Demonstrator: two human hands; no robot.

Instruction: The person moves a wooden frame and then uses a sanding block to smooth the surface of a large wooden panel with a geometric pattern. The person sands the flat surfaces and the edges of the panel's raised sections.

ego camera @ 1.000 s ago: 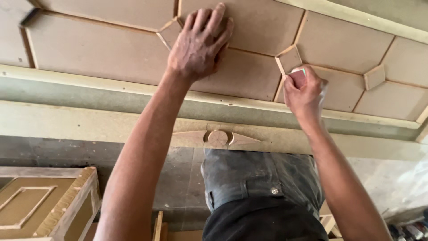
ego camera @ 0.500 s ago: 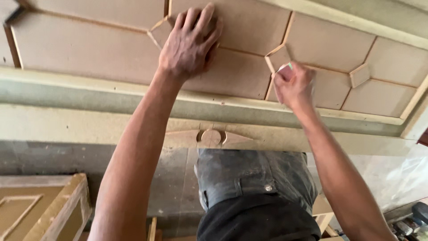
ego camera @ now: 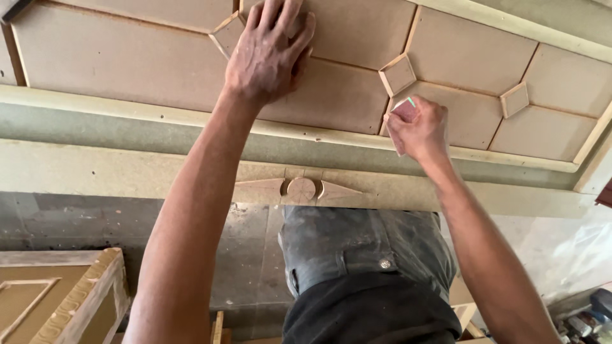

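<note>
Your right hand (ego camera: 417,130) has slid down, closed on a small folded sandpaper piece (ego camera: 404,112) rubbing the tan diamond-inlaid fibreboard panel (ego camera: 127,60), while your open left hand (ego camera: 271,54) braces it; most grooves look unsanded.

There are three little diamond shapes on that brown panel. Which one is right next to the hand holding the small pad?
The middle diamond. It sits just above the right hand and its pad. The left diamond is beside the left hand; the right diamond has no hand near it.

A small reddish folded sanding pad (ego camera: 404,109) sits pressed against the tan fibreboard panel (ego camera: 115,57), beside a raised diamond inlay (ego camera: 398,74)
</note>
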